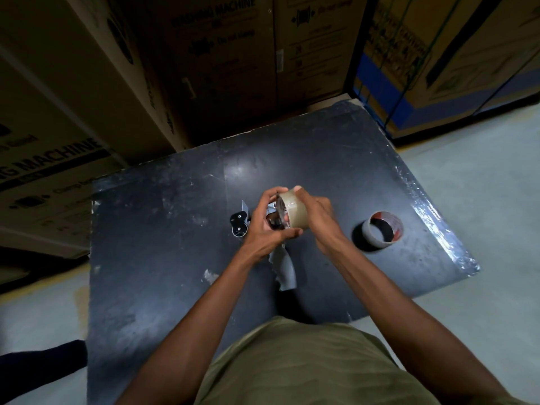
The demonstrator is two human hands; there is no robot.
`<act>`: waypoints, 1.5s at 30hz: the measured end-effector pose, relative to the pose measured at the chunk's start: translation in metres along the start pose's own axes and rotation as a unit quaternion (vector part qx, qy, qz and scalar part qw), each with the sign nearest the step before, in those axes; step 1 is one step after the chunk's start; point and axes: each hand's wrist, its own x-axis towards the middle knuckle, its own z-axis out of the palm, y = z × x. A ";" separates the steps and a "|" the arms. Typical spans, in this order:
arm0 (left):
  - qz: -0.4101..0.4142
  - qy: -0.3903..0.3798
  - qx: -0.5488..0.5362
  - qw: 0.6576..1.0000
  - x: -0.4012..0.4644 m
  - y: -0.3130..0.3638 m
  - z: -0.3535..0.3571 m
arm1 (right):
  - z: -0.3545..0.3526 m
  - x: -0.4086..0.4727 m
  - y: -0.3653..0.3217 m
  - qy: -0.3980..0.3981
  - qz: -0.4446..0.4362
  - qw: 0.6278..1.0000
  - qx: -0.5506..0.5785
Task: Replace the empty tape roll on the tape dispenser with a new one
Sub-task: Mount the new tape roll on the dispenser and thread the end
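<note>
A brown roll of packing tape (293, 206) sits between both hands above the middle of the dark table (163, 258). My right hand (317, 214) grips the roll from the right side. My left hand (267, 226) wraps around the tape dispenser (285, 271), whose grey handle points toward me and whose black roller end (239, 226) sticks out to the left. The roll is pressed against the dispenser's hub; the hub itself is mostly hidden by my fingers. An empty cardboard core (381, 230) stands on the table to the right.
Large cardboard boxes (204, 68) stand stacked right behind the table and to the left. A blue-banded box (423, 68) stands at the back right. Pale floor (482, 200) runs along the table's right side. Torn tape scraps cling to the right table edge.
</note>
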 end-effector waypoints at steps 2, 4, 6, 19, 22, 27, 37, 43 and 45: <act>-0.015 0.011 -0.011 1.000 0.002 0.002 -0.006 | -0.005 0.001 -0.004 -0.077 0.007 0.997 0.005; -0.026 0.017 -0.015 0.999 0.004 0.001 -0.012 | -0.008 0.003 -0.010 -0.147 0.037 0.987 0.046; -0.031 0.032 -0.023 0.999 0.005 -0.002 -0.015 | -0.009 0.005 -0.013 -0.173 0.027 0.982 0.074; 0.037 0.119 0.215 0.969 0.022 0.017 -0.034 | -0.024 0.018 -0.013 -0.246 -0.149 0.940 -0.186; 0.039 0.148 0.239 0.959 0.024 0.020 -0.036 | -0.021 0.020 -0.015 -0.238 -0.174 0.929 -0.222; -0.005 0.119 0.201 0.972 0.025 0.027 -0.041 | -0.021 0.022 -0.020 -0.237 -0.198 0.903 -0.299; -0.087 0.024 0.102 0.991 0.029 0.019 -0.067 | -0.027 0.035 -0.053 -0.301 -0.231 0.812 -0.444; -0.101 -0.019 -0.008 0.995 0.023 0.018 -0.075 | -0.025 0.048 -0.061 -0.304 -0.220 0.779 -0.502; -0.096 -0.002 0.010 0.995 0.022 0.018 -0.074 | -0.021 0.049 -0.057 -0.284 -0.239 0.774 -0.513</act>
